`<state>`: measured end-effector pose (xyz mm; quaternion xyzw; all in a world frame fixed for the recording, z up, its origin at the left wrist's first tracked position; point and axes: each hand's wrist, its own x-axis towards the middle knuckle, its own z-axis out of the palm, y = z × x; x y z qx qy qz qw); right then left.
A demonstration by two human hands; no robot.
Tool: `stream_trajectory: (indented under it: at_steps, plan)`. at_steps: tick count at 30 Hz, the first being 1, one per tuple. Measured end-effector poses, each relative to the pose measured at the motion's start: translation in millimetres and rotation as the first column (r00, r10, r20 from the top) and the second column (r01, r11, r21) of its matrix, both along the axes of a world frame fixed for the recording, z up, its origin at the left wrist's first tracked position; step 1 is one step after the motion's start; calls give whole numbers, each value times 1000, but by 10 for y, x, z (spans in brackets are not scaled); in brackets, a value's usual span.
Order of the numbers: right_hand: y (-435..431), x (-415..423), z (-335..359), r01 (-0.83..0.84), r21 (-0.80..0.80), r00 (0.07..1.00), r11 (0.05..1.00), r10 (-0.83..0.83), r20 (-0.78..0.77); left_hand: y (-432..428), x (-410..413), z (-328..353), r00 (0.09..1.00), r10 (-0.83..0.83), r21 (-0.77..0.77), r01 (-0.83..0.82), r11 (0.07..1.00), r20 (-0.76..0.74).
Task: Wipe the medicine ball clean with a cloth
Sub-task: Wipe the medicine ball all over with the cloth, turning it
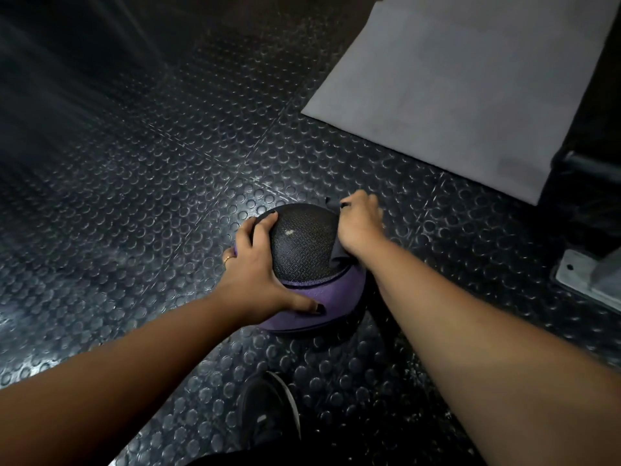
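Note:
A black and purple medicine ball [304, 250] rests on the studded black rubber floor. My left hand [258, 267] lies spread over the ball's left side, thumb on the purple band, holding it steady. My right hand [359, 225] presses a dark cloth [336, 257] against the ball's right side; strips of the cloth show above and below the hand. A small pale mark sits on the ball's black top.
A grey mat [453, 89] lies on the floor at the back right. A dark machine frame with a metal foot plate [584, 274] stands at the right edge. My black shoe [268, 408] is just in front of the ball.

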<state>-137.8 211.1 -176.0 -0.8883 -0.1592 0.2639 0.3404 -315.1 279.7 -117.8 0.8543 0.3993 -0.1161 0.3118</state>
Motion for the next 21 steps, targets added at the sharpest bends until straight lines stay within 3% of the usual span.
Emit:
stream_trajectory:
  at_steps: [4, 8, 10, 12, 14, 17, 19, 21]
  plan:
    - [-316, -711, 264, -138, 213, 918, 967, 44, 395, 55, 6, -5, 999, 41, -24, -41, 999, 3]
    - [-428, -824, 326, -287, 218, 848, 933, 142, 510, -15, -87, -12, 1000, -1, -13, 1, 1000, 7]
    - [-214, -523, 314, -216, 140, 902, 966, 142, 408, -59, -124, -21, 1000, -24, 5, 24, 1000, 2]
    - [37, -150, 203, -178, 0, 972, 984, 176, 154, -103, -139, -19, 998, -70, 14, 70, 997, -3]
    - [186, 126, 31, -217, -105, 976, 971, 212, -56, -106, -138, 2, 991, -132, 9, 132, 991, 12]
    - [75, 426, -268, -157, -222, 987, 962, 147, -58, -53, -141, 37, 981, -189, -15, 190, 982, 32]
    - [-134, 603, -360, 54, -94, 998, 994, -57, -30, 1, -189, 43, 972, -232, -23, 233, 972, 47]
    - [-351, 692, -294, 253, 140, 965, 957, -240, -103, 73, -267, 48, 969, -243, -32, 245, 969, 37]
